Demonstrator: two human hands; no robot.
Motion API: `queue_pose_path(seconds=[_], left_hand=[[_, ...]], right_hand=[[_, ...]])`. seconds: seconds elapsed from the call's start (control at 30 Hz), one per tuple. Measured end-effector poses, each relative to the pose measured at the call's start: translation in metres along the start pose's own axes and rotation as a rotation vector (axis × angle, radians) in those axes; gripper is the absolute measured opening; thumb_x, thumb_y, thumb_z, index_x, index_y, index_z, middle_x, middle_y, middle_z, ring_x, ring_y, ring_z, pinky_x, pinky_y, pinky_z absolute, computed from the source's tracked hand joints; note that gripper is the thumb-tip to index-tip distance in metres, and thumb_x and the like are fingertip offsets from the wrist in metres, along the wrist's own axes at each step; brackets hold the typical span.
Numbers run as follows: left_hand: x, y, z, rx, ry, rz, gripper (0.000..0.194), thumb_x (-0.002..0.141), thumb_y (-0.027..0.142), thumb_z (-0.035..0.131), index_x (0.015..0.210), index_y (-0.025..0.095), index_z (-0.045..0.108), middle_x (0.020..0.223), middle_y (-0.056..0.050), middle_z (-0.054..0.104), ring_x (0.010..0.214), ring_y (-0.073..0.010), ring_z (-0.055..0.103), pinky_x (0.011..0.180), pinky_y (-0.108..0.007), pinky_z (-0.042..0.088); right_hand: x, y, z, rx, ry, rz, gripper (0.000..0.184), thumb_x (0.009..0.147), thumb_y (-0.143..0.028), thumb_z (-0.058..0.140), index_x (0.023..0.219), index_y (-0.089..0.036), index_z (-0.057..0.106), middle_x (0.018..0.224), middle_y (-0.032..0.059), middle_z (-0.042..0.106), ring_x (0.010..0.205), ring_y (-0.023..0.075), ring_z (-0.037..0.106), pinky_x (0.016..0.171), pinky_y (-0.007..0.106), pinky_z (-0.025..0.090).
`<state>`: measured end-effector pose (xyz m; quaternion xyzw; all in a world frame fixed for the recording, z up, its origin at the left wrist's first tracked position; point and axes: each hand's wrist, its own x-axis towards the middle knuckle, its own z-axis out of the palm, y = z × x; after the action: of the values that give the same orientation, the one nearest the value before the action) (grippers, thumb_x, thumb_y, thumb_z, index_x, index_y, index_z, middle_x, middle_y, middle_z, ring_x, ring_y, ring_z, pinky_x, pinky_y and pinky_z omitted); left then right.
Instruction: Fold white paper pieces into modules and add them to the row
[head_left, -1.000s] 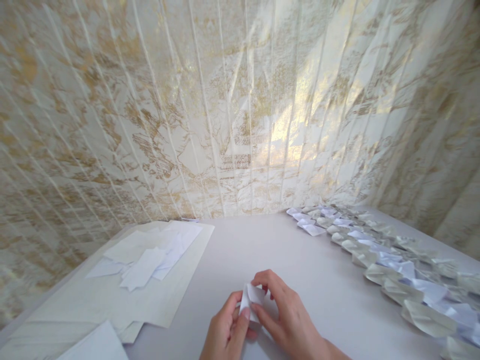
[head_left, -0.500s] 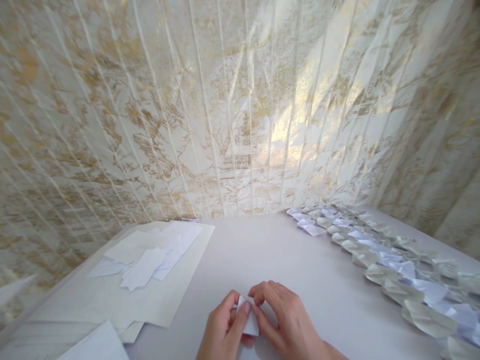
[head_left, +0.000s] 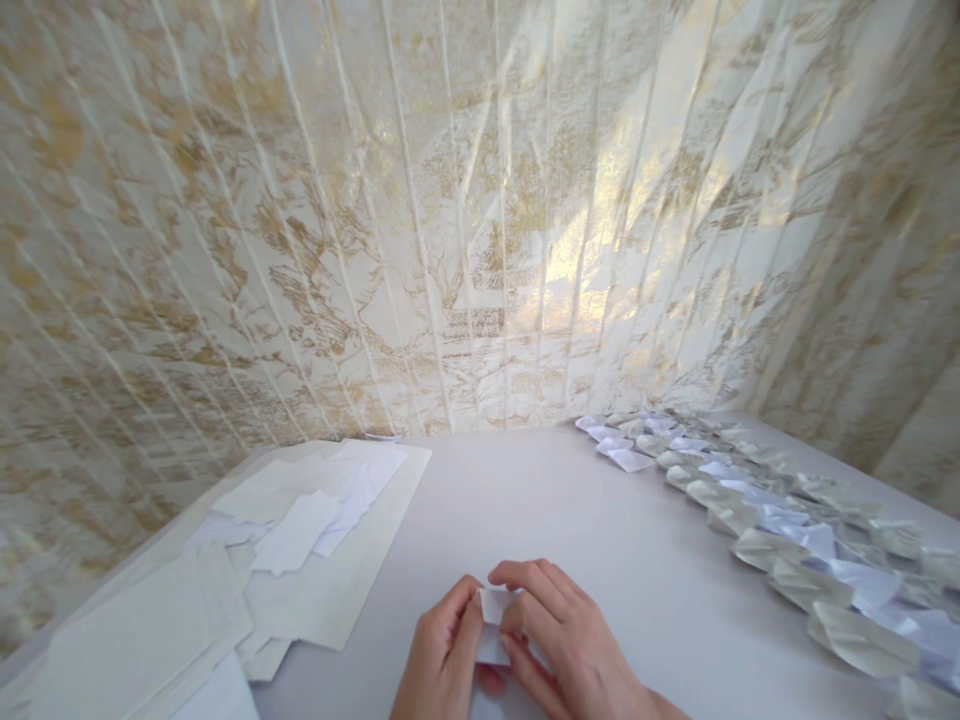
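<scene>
Near the front edge of the view, a small folded piece of white paper (head_left: 493,606) is held between both hands above the table. My left hand (head_left: 448,640) is closed on its left side, the thumb lying along the edge. On the right side, my right hand (head_left: 562,630) pinches the paper with thumb and fingers, its index finger bent over the top. A fold line crosses the piece, with a lighter flap above and the lower part below. The fingers hide its right edge.
On the left lie large cream sheets (head_left: 352,580) with small loose white papers (head_left: 298,535) on top and a paper stack (head_left: 135,640) nearer me. Rows of folded paper pieces (head_left: 862,640) line the right side of the table (head_left: 495,500). A gold-patterned curtain (head_left: 420,250) hangs behind.
The paper has been turned and folded between my hands, which have come slightly lower. At the left, a cream paper stack now covers part of the sheets; half a second ago a paper corner showed at the left edge.
</scene>
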<state>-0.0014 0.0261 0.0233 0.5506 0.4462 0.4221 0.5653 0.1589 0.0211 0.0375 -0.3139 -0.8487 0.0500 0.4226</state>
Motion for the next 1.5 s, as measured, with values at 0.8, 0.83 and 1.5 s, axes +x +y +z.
queue_pose_path(seconds=[0.8, 0.83, 1.5], left_hand=[[0.002, 0.002, -0.004, 0.194, -0.171, -0.033, 0.042, 0.083, 0.059, 0.057, 0.082, 0.017, 0.061, 0.06, -0.002, 0.07, 0.063, -0.0207, 0.072, 0.06, -0.025, 0.047], [0.002, 0.003, -0.005, 0.204, -0.158, -0.03, 0.039, 0.083, 0.057, 0.057, 0.08, 0.018, 0.061, 0.06, -0.002, 0.071, 0.062, -0.0206, 0.072, 0.061, -0.025, 0.047], [0.004, 0.012, -0.012, 0.088, -0.047, 0.005, 0.069, 0.081, 0.071, 0.05, 0.117, 0.013, 0.064, 0.094, -0.013, 0.075, 0.07, -0.0226, 0.071, 0.055, -0.027, 0.048]], right_hand=[[-0.001, 0.019, 0.007, 0.961, 0.027, 0.799, 0.045, 0.071, -0.055, 0.076, 0.066, -0.017, 0.053, 0.056, -0.006, 0.047, 0.054, 0.0093, 0.04, 0.054, 0.024, 0.029], [0.0, 0.018, 0.005, 0.967, 0.052, 0.805, 0.044, 0.071, -0.054, 0.077, 0.065, -0.017, 0.053, 0.055, -0.0063, 0.046, 0.053, 0.0089, 0.038, 0.054, 0.024, 0.028], [-0.005, 0.03, -0.009, 0.278, 0.055, 0.44, 0.038, 0.093, -0.046, 0.056, 0.068, -0.019, 0.063, 0.059, -0.0029, 0.052, 0.055, 0.0113, 0.046, 0.053, 0.023, 0.035]])
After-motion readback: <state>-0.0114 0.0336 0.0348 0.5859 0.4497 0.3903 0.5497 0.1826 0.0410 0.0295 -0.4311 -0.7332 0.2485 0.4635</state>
